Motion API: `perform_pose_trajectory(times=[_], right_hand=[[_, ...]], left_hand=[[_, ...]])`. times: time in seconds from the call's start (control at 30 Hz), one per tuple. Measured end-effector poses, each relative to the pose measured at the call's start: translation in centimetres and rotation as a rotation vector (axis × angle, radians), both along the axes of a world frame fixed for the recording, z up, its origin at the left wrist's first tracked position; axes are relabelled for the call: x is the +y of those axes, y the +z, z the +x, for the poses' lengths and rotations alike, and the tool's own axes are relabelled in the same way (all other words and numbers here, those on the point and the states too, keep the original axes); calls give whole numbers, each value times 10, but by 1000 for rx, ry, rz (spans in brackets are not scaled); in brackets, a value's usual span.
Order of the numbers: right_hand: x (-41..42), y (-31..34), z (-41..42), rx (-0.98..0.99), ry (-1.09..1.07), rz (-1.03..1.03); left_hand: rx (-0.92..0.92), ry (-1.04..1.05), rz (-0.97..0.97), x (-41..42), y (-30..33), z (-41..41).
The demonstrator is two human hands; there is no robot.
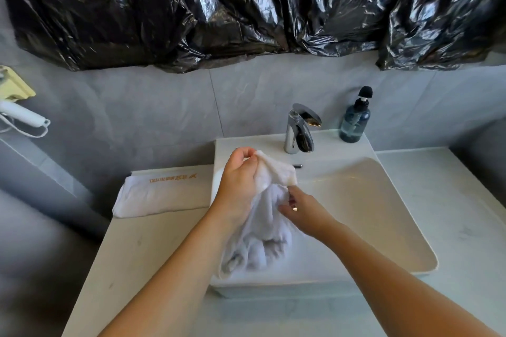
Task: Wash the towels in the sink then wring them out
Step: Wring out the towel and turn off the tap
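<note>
Now, left hand [241, 180] raised above sink [383, 216], fingers curled, pinching upper corner of white towel [262, 230]. Right hand [304, 210] lower, fingers curled into bunched middle of same towel, ring on one finger. Towel hanging from both grips, lower folds resting on sink's front left part. Basin right of hands bare. Faucet [298, 128] behind hands, apart from them. Soap bottle [354, 120] at back right corner. Folded towel [161, 191] on counter [131, 252] left, just beside sink edge.
</note>
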State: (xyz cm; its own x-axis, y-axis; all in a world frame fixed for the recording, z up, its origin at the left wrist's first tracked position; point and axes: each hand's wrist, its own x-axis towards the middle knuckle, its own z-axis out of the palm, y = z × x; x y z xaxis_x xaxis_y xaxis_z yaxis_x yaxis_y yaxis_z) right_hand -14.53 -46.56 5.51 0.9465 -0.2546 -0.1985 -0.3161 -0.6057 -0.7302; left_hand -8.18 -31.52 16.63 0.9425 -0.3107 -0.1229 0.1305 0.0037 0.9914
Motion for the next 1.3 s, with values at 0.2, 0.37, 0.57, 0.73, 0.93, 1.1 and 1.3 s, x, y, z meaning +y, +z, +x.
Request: perform_pose_trajectory(times=[0.2,0.37,0.57,0.73,0.93,1.1,1.3], right_hand=[[-24,48,-1,-116,-273,94],[-32,121,-3,-398,-342,174],[-48,181,-4,-467,-281,62],[-59,181,-4,-291,-171,-203],[-84,137,-19,77,-70,-299],[-80,116,-23,-185,-365,458],[-62,162,-3,-365,-219,772]], left_hand=[[34,-30,-323,-12,72,-9],[-192,-283,-11,1,82,-10],[-686,-323,976,10,50,6],[-658,14,551,12,52,32],[-511,214,131,19,64,34],[-537,290,246,30,59,40],[-335,329,104,45,76,54]])
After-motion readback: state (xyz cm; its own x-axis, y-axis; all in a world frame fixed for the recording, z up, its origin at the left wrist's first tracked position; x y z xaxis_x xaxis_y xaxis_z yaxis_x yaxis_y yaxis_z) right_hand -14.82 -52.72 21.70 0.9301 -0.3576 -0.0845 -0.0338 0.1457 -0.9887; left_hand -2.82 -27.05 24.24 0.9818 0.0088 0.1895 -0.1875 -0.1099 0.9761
